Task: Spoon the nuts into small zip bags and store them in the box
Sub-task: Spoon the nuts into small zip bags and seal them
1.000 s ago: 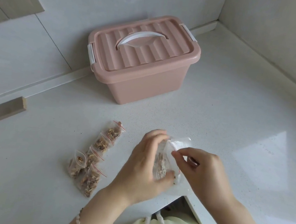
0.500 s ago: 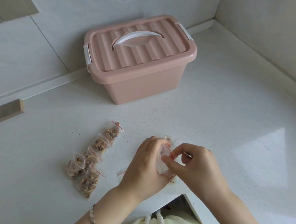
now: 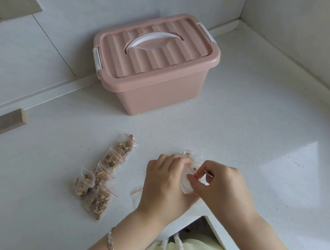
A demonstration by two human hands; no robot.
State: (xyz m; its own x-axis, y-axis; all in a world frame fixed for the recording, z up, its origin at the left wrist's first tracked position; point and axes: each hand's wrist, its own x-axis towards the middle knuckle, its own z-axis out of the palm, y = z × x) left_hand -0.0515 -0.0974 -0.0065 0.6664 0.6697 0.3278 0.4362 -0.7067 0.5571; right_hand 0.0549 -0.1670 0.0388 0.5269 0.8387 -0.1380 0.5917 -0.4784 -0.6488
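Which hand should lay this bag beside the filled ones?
Probably left. The left hand holds the bag and is nearer the filled bags; the right hand only pinches its seal.

Filled bags (image 3: 104, 174) left of hands; box (image 3: 154, 64) behind, on counter (image 3: 263, 137).

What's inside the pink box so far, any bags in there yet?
Unknown: the lid sits on the pink box, covering its inside. Visible outside it: filled bags in a row on the counter, plus one small bag pinched between left hand and right hand.
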